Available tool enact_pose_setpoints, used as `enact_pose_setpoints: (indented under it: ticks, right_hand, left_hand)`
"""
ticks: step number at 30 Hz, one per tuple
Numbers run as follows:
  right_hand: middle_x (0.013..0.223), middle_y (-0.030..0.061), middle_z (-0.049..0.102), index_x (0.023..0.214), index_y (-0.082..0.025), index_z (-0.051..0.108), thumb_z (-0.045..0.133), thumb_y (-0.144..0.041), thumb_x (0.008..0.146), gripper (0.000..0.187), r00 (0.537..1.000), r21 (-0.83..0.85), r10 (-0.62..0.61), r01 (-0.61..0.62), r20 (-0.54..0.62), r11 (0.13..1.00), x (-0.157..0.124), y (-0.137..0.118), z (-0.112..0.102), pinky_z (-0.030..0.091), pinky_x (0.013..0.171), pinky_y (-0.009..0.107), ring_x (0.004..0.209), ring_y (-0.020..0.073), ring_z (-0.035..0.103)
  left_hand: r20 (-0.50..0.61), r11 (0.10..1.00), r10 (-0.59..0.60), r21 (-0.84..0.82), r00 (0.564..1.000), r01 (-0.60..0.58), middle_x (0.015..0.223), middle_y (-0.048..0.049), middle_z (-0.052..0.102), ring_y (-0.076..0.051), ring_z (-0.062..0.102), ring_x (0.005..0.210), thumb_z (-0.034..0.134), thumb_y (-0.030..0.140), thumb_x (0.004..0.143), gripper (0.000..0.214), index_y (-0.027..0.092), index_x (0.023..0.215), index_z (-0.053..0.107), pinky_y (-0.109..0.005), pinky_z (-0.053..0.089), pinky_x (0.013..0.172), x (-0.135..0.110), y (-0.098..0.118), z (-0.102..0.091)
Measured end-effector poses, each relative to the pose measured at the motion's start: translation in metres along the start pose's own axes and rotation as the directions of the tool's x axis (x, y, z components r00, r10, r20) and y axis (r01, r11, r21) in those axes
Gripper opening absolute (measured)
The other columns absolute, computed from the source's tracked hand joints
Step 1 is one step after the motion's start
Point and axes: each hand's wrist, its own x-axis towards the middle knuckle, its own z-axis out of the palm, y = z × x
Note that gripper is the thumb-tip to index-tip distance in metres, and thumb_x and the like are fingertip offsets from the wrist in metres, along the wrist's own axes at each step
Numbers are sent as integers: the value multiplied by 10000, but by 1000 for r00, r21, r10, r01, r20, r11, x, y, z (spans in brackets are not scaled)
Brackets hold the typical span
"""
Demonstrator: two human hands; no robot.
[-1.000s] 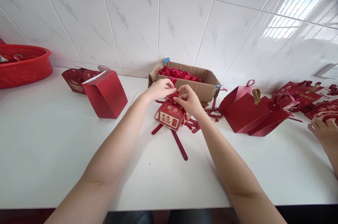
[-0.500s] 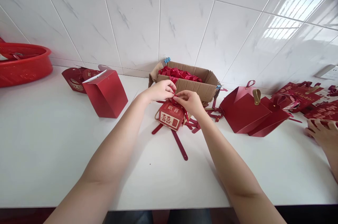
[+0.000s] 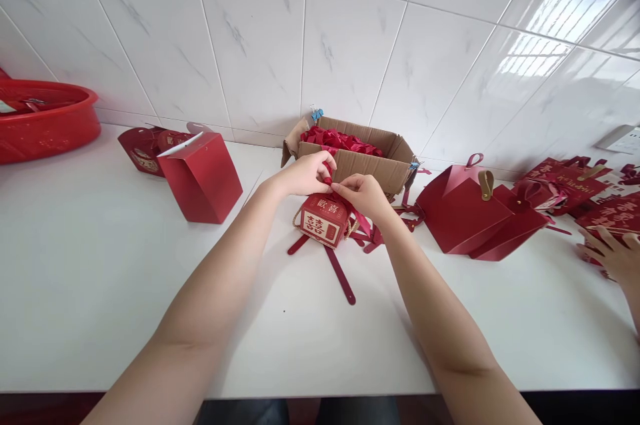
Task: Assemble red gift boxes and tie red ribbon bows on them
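Head view looks down on a smooth white table top [image 3: 90, 291] that runs up to a wall of large glossy white tiles with grey veins [image 3: 250, 31]; window light is reflected in the tiles at the upper right. Near the middle of the table stands a small red paper gift box with gold double-happiness print [image 3: 323, 219], and it is the landmark for the rest. Left hand [image 3: 305, 175] and right hand [image 3: 364, 195] meet just above the small box, and the fingers of both are closed in a pinch on a red ribbon [image 3: 327, 178] at its top. Flat dark red strips [image 3: 340, 275] lie on the table in front of the small box and beside it. Directly behind it, against the wall, sits an open brown cardboard carton [image 3: 367, 165] filled with red ribbon pieces. To the left of the small box stands a larger plain red paper bag-box [image 3: 203, 178], and far left, at the wall, a round red plastic basin [image 3: 47, 121]. To the right lie folded red paper bags with tan tabs [image 3: 475, 211]. Far right, another person's hand [image 3: 613, 255] rests open on printed red cards [image 3: 607, 211].
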Motion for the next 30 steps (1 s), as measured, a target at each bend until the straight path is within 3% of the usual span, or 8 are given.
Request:
enact_pose_setpoints:
  ticks: [5,10,12,16,20,23,30]
  right_hand:
    - [889,60,697,727,-165,731,739,-441,692,277,994,84,45,-54,105,995,-3,-1,-4,469,661,298,775,194,629]
    - [1336,85,560,752,-177,768,699,-408,750,242,982,199,52,-88,180,976,-1,2,-6,475,864,354,1053,252,623]
    - [1387,84,529,754,-180,772,684,-408,772,245,971,264,39,-103,236,959,0,5,-7,447,944,369,1160,269,578]
    - [1352,85,571,711,-175,760,701,-419,761,256,951,409,-5,-129,310,903,1,9,-11,440,972,353,1209,264,548]
    - [1143,92,696,777,-170,768,777,-370,667,228,952,560,126,-269,280,784,3,8,-14,511,826,330,959,222,654]
    - [893,80,746,777,-155,757,774,-286,649,184,939,600,270,-344,214,722,4,6,-10,526,757,309,845,205,669]
    - [893,78,741,840,-150,723,655,-279,767,163,935,605,343,-322,85,728,5,2,14,547,726,298,860,204,683]
  left_hand:
    - [27,999,-16,-43,1000,17,842,-23,671,-166,630,739,710,203,688,405,208,1032,497,-271,467,621,-2,1,-2]
    - [66,998,34,-57,997,-30,865,-20,665,-164,630,755,705,232,716,385,213,1049,514,-293,487,664,-1,-4,-3]
    - [61,996,75,-55,995,-72,852,-12,662,-161,625,759,680,212,734,347,215,1044,524,-300,490,681,1,-5,-2]
    - [-15,980,181,-76,983,-182,826,-8,664,-168,627,819,653,179,751,285,209,1014,548,-298,484,711,2,-2,2]
    - [-156,968,240,-43,958,-249,866,-19,684,-154,630,813,641,163,767,219,198,972,572,-278,461,694,5,4,9]
    - [-209,975,223,27,952,-222,911,-23,699,-146,630,777,630,146,773,194,197,956,593,-278,448,681,7,4,14]
    - [-252,988,127,123,959,-98,944,-34,684,-159,623,816,623,205,787,146,190,932,608,-283,475,718,4,3,8]
